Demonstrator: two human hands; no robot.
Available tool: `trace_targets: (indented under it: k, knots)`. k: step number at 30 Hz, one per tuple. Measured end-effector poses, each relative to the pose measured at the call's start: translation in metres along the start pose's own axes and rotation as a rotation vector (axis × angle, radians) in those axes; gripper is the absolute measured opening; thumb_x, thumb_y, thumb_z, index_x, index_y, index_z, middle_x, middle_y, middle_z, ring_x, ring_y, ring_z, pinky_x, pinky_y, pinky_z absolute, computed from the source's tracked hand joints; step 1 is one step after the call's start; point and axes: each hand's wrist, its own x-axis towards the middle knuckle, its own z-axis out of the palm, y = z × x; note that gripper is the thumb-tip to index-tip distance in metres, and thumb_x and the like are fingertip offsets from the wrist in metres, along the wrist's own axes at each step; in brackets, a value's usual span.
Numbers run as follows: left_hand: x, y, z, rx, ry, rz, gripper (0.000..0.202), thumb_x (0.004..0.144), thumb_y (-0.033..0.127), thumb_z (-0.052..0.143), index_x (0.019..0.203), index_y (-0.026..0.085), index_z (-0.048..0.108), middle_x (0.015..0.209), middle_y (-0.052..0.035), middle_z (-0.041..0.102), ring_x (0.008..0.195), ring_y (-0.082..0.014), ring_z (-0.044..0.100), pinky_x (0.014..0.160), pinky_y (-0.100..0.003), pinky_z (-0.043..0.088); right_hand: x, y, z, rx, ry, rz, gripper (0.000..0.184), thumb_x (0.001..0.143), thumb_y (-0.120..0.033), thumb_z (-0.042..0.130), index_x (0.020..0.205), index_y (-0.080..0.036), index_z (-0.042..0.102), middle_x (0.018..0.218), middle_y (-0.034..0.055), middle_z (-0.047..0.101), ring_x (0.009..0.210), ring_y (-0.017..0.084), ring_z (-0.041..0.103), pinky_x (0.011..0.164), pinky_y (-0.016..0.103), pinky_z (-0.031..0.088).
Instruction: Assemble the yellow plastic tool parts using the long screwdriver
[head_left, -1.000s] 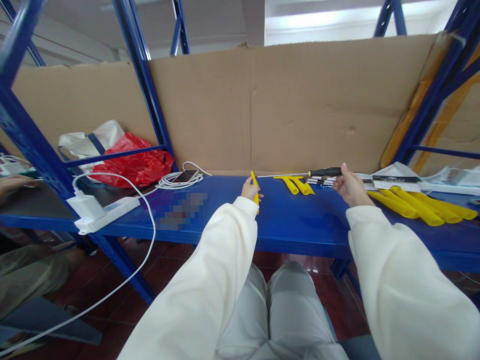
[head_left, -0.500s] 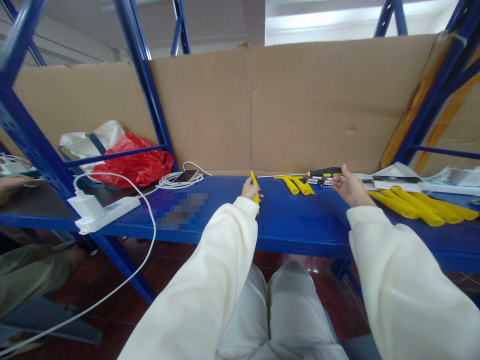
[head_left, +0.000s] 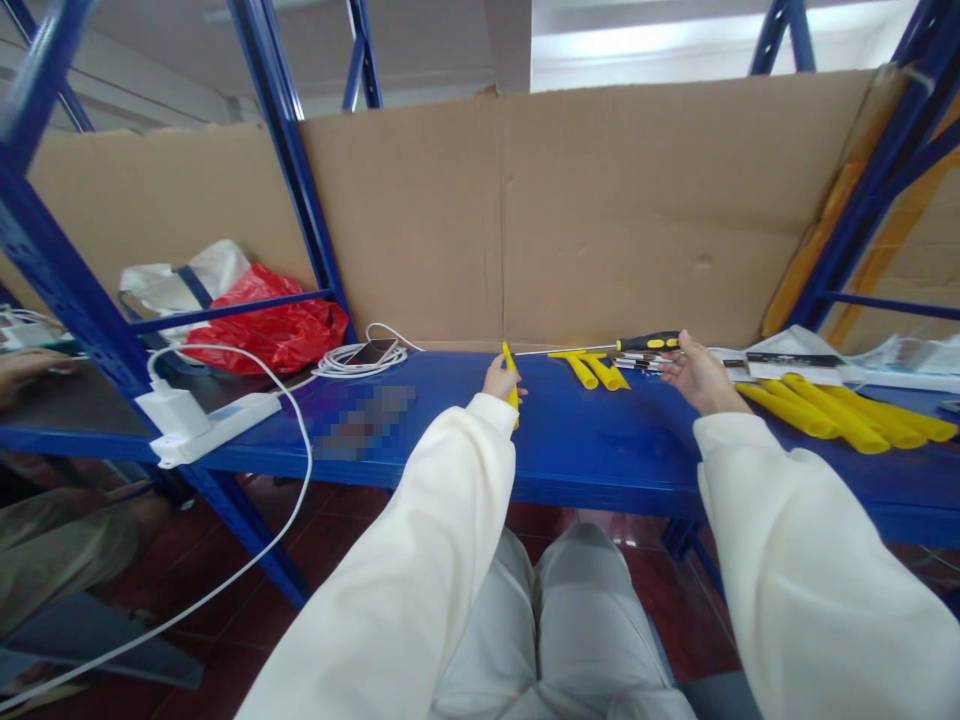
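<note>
Right hand (head_left: 694, 372) has opened over last second: grip on screwdriver (head_left: 649, 342) let go, handle now at fingertips on blue shelf (head_left: 585, 440). Left hand (head_left: 501, 378) unmoved, clenched round yellow tube (head_left: 508, 358); screwdriver tip just beside it.

Between my left hand (head_left: 501, 380) and right hand (head_left: 694, 372), the near strip of blue shelf (head_left: 600, 440) lies bare. Behind it, the screwdriver (head_left: 649, 343) pinched in my right hand bars the gap as far as the yellow sleeve (head_left: 510, 368) gripped in my left. Loose yellow tubes (head_left: 596, 370) lie beneath it. The cardboard wall (head_left: 600, 220) closes the back. A pile of yellow tubes (head_left: 840, 418) crowds the shelf right of my right hand, and a coiled cable (head_left: 360, 358) lies well left of my left.
</note>
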Motion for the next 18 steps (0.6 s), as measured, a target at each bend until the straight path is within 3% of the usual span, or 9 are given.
trace_targets:
  k: [6,12,18]
  knots:
    - [0.003,-0.002,0.0,-0.01,-0.006,0.003,0.083,0.088,0.0,0.061,0.164,0.029,0.047,0.114,-0.0081,0.073,0.049,-0.0077,0.06,0.045,-0.02,0.048,0.004,0.004,0.001,0.031,-0.01,-0.005,0.037,0.099,-0.046,0.077,0.087,-0.023,0.052,0.067,-0.0032,0.066,0.06,0.015,0.072,0.051,0.021,0.058]
    - [0.003,-0.002,0.001,-0.003,-0.015,0.025,0.081,0.089,-0.001,0.055,0.164,0.03,0.048,0.118,-0.0073,0.071,0.05,-0.0061,0.059,0.044,-0.019,0.046,0.01,0.007,0.002,0.137,-0.007,0.007,0.025,0.101,-0.029,0.074,0.088,-0.023,0.054,0.072,-0.001,0.069,0.06,0.014,0.072,0.057,0.023,0.063]
    - [0.004,-0.002,0.002,-0.035,0.016,0.048,0.084,0.088,-0.001,0.057,0.165,0.032,0.047,0.114,-0.0055,0.07,0.053,-0.0073,0.061,0.047,-0.019,0.047,0.017,0.008,-0.002,0.212,-0.026,0.004,0.028,0.099,-0.031,0.077,0.085,-0.022,0.054,0.07,-0.0009,0.067,0.061,0.014,0.07,0.059,0.023,0.064]
